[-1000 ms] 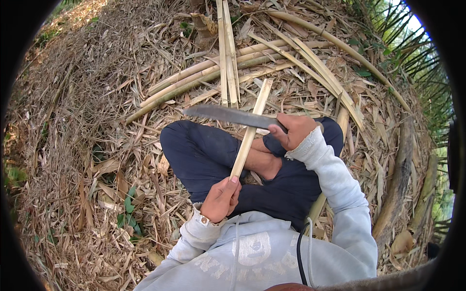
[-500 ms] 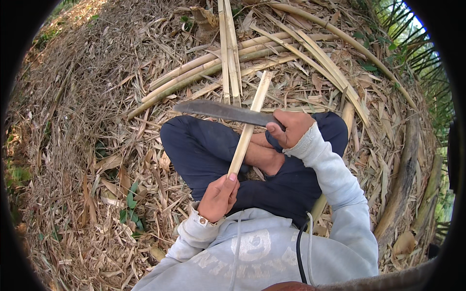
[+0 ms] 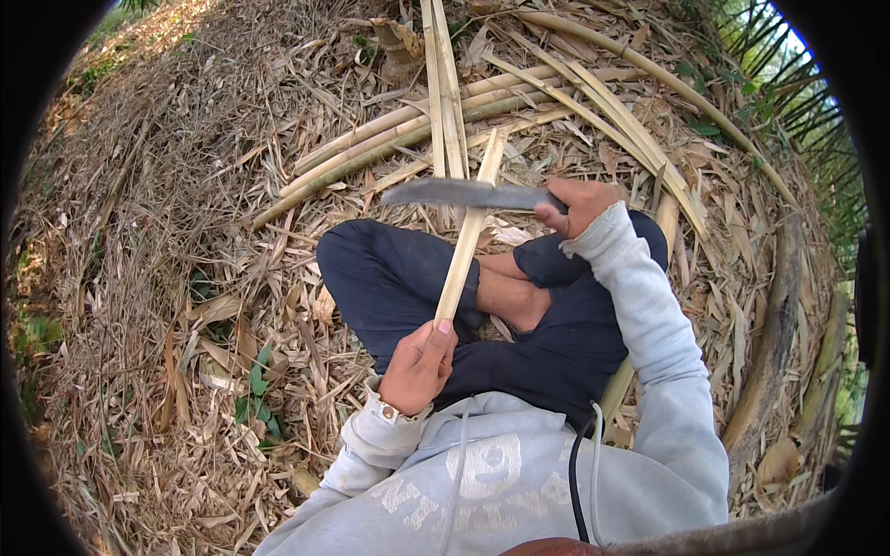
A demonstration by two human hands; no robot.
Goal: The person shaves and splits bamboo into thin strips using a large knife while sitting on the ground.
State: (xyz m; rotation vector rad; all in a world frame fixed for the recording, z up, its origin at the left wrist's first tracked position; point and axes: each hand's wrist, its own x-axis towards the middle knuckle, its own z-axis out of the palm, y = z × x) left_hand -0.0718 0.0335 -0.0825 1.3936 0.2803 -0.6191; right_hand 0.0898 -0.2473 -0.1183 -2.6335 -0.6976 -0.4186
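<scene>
My left hand (image 3: 418,367) is closed round the near end of a pale split bamboo strip (image 3: 460,271), thumb on top. The strip slants up and away from me over my crossed legs. In my right hand (image 3: 582,206) is the handle of a machete (image 3: 445,193), its long dark blade pointing left. The blade lies across the strip's upper part, apparently touching it; its edge is slightly blurred. My right fingers wrap the handle and hide most of it.
Long split bamboo strips (image 3: 445,93) lie ahead of me, over several round bamboo poles (image 3: 389,136). More strips (image 3: 630,130) lie at the far right. A short stump (image 3: 397,42) stands at the back. A thick log (image 3: 771,334) lies on my right, and dry leaves and shavings cover the ground.
The machete has moved farther up the strip and to the right with my right hand. The strip's far end has shifted slightly left; my left hand keeps its grip.
</scene>
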